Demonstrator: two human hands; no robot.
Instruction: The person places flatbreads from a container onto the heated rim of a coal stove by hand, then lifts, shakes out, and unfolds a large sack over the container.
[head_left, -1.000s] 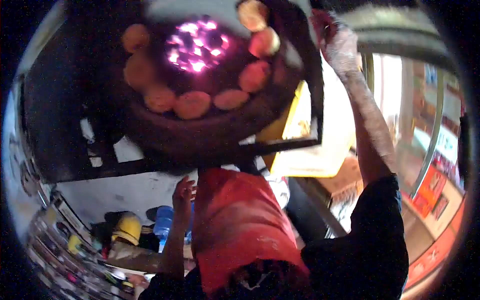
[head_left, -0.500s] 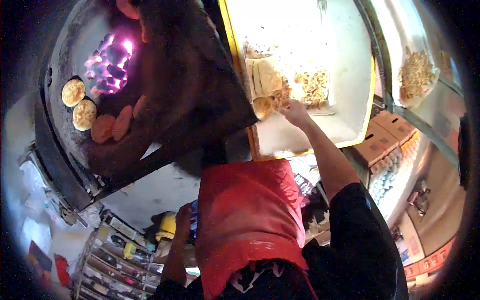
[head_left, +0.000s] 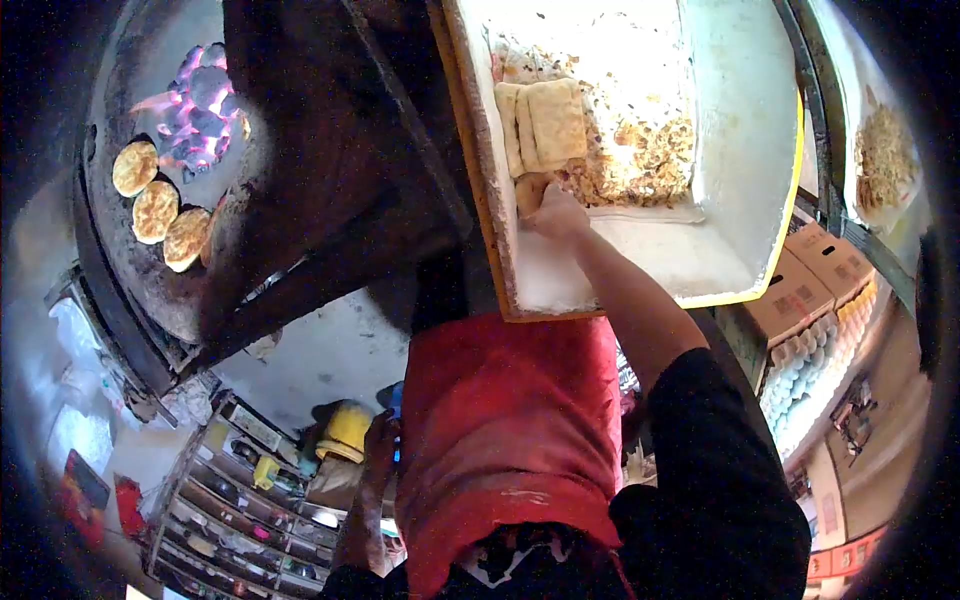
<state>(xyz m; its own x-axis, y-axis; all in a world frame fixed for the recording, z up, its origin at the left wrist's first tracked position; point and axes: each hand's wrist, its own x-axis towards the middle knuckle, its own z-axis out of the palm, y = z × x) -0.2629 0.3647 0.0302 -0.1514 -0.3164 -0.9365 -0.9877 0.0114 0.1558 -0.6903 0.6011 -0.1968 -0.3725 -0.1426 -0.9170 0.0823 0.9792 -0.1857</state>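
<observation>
My right hand (head_left: 558,215) reaches into a white, yellow-edged bin (head_left: 745,220), its fingers closed on a round flatbread (head_left: 530,190) near the left wall. Just beyond it lie several flat, rectangular pale breads (head_left: 550,125), side by side on a sheet strewn with brown crumbs and flakes (head_left: 640,160). Low at my side, beside the red apron (head_left: 510,420), hangs my left hand (head_left: 378,440). Its fingers are dim and partly hidden, next to something blue (head_left: 396,420); whether it holds that cannot be made out.
Left stands a round oven with glowing coals (head_left: 205,100) and browned flatbreads (head_left: 156,212) along its inner wall. A dark slab (head_left: 340,150) lies between oven and bin. Cardboard boxes (head_left: 795,290) and egg trays (head_left: 800,375) are at right, shelves (head_left: 240,500) at lower left.
My right hand has moved left onto the round flatbread and closed on it. The view has shifted, so the bin appears farther right. My left hand stays low at my side.
</observation>
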